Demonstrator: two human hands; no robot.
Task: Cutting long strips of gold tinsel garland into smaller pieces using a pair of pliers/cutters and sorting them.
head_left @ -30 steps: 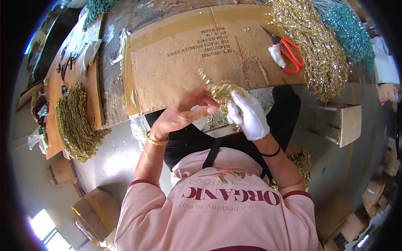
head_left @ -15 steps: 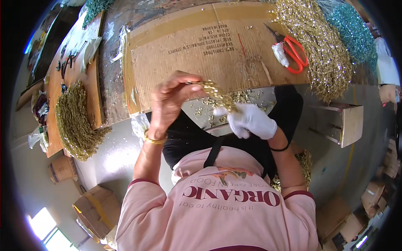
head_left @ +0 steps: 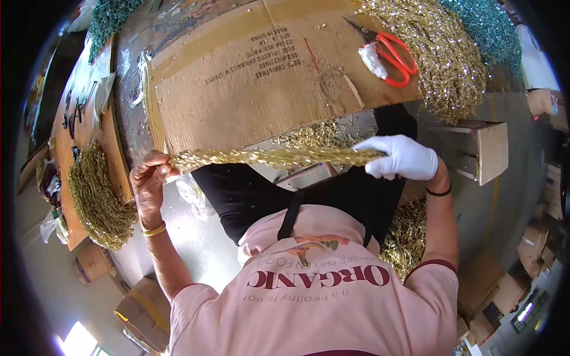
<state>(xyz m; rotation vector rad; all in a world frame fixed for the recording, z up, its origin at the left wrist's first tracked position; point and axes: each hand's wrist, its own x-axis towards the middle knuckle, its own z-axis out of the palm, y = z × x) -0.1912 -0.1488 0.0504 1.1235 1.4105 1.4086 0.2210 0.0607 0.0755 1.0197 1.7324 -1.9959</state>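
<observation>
Head view: a gold tinsel strand stretched level between my two hands, just in front of the worktop edge.

My bare left hand – gold bangle at the wrist – is closed on one end of the strand, fingers curled round it; my right hand, in a white glove, is closed round the other end. Behind the strand a flattened cardboard sheet covers the worktop. Red-handled scissors lie on the sheet's far right, touching a heap of gold tinsel – teal tinsel lies beyond it. Another gold bundle sits left of my left hand.
</observation>
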